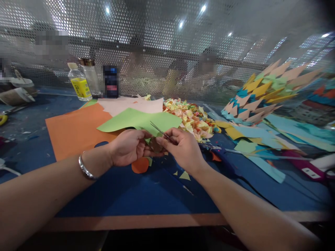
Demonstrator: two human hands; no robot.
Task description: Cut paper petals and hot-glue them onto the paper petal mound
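Note:
My left hand and my right hand meet over the blue table, fingers pinched together. Between them sits a small brown round piece, held by both hands. My right hand also grips thin metal tweezers or scissors whose tips point up and left. A silver bracelet circles my left wrist. A green paper sheet lies just behind the hands, and an orange paper disc lies below them.
An orange sheet and pale sheet lie left. A heap of folded paper pieces and a spiky paper cone stand right. Bottles line the perforated screen; blurred people sit behind it. A glue gun lies at right.

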